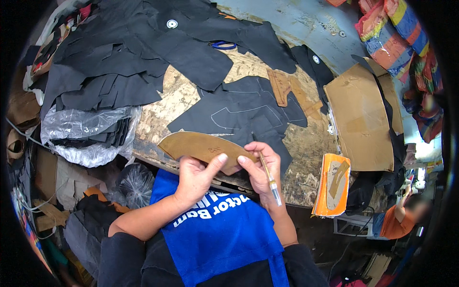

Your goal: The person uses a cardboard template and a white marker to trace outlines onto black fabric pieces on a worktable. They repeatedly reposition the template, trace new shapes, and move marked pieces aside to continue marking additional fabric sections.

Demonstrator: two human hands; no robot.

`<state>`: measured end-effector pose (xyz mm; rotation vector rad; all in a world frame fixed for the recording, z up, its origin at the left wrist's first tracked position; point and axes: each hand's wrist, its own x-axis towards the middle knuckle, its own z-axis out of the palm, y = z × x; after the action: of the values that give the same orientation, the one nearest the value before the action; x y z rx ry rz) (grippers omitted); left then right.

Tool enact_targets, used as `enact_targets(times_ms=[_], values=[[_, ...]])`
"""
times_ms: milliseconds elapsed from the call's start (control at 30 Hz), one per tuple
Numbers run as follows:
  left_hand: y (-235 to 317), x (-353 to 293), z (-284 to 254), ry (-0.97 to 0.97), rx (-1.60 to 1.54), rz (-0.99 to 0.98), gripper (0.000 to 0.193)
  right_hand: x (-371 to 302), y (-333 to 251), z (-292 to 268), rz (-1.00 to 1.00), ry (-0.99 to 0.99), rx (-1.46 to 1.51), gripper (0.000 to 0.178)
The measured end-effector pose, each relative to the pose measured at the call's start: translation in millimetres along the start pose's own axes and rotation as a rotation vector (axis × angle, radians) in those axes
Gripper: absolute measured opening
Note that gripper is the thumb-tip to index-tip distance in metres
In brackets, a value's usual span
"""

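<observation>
Worktable: one, scuffed wood (pixel 155 126).
Black sheets (pixel 129 45): many, overlapping across the far side; I cannot count them.
Marked sheet (pixel 245 115): one, black, with white outlines, in front of me.
Cardboard box (pixel 361 119): one, brown, at the right.
Apron (pixel 229 241): one, blue, on me, with white lettering across the front.
Plastic bag (pixel 83 122): one, clear, around stacked black pieces on the left.
Curved template (pixel 203 146): one, tan, with a small dark handwritten mark; I hold it at the table's near edge, overlapping my view of the marked sheet.
Orange-edged pad (pixel 340 209): one, near the box, handwriting on it.
My left hand (pixel 193 179): pinching the template's lower edge, thumb on its face.
My right hand (pixel 260 172): gripping the template's right end, pen also held.
Small tan templates (pixel 279 88): two by the marked sheet, one more on the pad.
Pen (pixel 272 184): one, clear-ended.
White discs (pixel 172 24): two, on black material.
</observation>
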<state>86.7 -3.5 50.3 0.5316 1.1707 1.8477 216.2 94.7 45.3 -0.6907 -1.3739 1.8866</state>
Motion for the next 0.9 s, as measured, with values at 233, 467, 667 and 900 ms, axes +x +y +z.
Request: enact_targets(times_ms=[233,467,667,900], values=[[24,-22,-49,-0.336,0.907,-0.071,0.016,36,0,-40,0.055,-0.141,-0.553,0.023],[37,27,-94,-0.120,1.374,0.295,0.032,41,16,-33,-0.092,0.003,-0.794,0.032],[30,23,-83,-0.077,1.343,0.462,0.035,37,10,-58,-0.307,0.015,-0.917,0.030],[-11,-16,-30,-0.704,1.533,0.287,0.076,37,25,-55,-0.369,0.085,-0.898,0.024]])
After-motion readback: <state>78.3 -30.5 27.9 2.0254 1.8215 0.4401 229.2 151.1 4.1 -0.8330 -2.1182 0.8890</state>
